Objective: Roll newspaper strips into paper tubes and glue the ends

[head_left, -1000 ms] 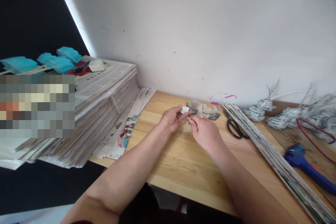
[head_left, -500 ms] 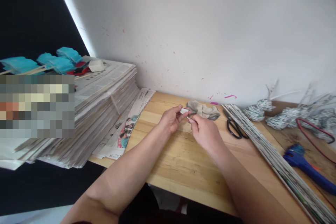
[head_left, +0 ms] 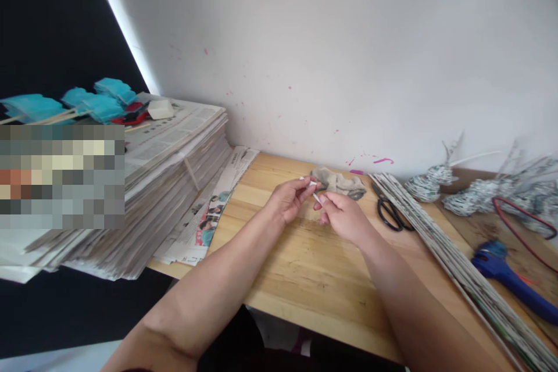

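Above the wooden table (head_left: pixel 305 267), my two hands meet over a small white strip (head_left: pixel 316 197) that looks like paper. My left hand (head_left: pixel 288 200) pinches its upper end between thumb and fingers. The lower end sits in the closed fingertips of my right hand (head_left: pixel 344 213). Fingers cover much of the strip, so its full shape is hidden. Just behind them lies a crumpled beige-grey cloth (head_left: pixel 339 182), which neither hand appears to grip. Black-handled scissors (head_left: pixel 390 214) rest right of my right hand, partly under a bundle of rolled newspaper sticks (head_left: pixel 451 270).
A tall newspaper stack (head_left: pixel 192 157) stands at left, with blue bundles on sticks (head_left: pixel 104 106) and a white block (head_left: pixel 160 108) on top. At right are woven paper shapes (head_left: pixel 429 181), a blue glue gun (head_left: pixel 508 276) and a red cord (head_left: pixel 523 204). The wall rises behind.
The white piece between my hands shows narrower than before. My right hand has shifted slightly right and its fingers have turned. My left fingers have curled a little more.
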A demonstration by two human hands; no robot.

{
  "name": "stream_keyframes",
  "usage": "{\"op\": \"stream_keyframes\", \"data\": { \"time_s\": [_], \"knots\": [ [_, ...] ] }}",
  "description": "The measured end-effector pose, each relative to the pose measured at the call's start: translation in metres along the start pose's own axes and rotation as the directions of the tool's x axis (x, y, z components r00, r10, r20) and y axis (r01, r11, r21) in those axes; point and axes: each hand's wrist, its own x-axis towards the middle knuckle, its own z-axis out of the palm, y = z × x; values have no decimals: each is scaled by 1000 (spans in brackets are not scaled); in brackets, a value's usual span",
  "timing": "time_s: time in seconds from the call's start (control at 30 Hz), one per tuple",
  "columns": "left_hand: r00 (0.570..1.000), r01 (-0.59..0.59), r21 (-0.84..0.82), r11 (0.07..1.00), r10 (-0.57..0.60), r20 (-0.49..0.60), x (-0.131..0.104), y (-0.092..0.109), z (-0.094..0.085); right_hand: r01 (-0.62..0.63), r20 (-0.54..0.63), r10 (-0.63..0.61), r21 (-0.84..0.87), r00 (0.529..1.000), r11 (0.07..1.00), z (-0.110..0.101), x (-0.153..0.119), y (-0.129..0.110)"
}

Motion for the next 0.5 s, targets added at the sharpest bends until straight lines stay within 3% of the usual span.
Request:
{"op": "stream_keyframes", "data": {
  "time_s": [0.1,0.2,0.3,0.4,0.5],
  "knots": [
    [1000,-10,-9,1000,10,4,0,0,0,43,-18,-44,-51,999,998,0,-1,2],
    [1000,-10,-19,1000,9,-27,-1,1,0,162,-158,-227,-344,961,925,3,-4,0],
    [1000,16,-4,1000,-16,-11,-1,1,-1,168,-185,-301,-518,935,839,5,-6,-3],
    [1000,18,9,1000,-18,12,-1,1,-2,138,-186,-280,-546,942,827,5,-6,-5],
    [1000,12,6,1000,-12,18,-2,0,-1,136,-163,-237,-467,958,874,3,-6,-7]
  ]
}}
